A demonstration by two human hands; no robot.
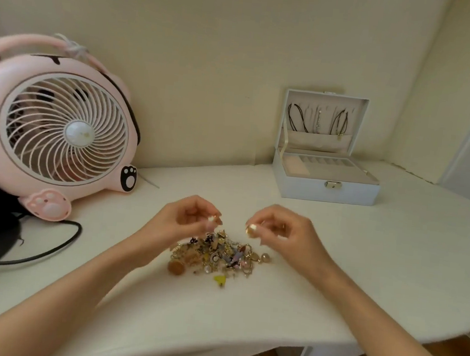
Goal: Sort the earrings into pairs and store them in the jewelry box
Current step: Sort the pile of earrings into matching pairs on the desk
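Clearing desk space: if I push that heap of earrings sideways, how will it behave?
The earring pile would probably spread rather than slide as one, being many small loose pieces. Pieces overlap, so clumps may drag together. The round brown piece at its near-left edge might roll away.

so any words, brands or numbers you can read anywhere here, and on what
None can be read.
The pink fan bears only paw-print pictures, no words.
The jewelry box shows a plain clasp, no label.
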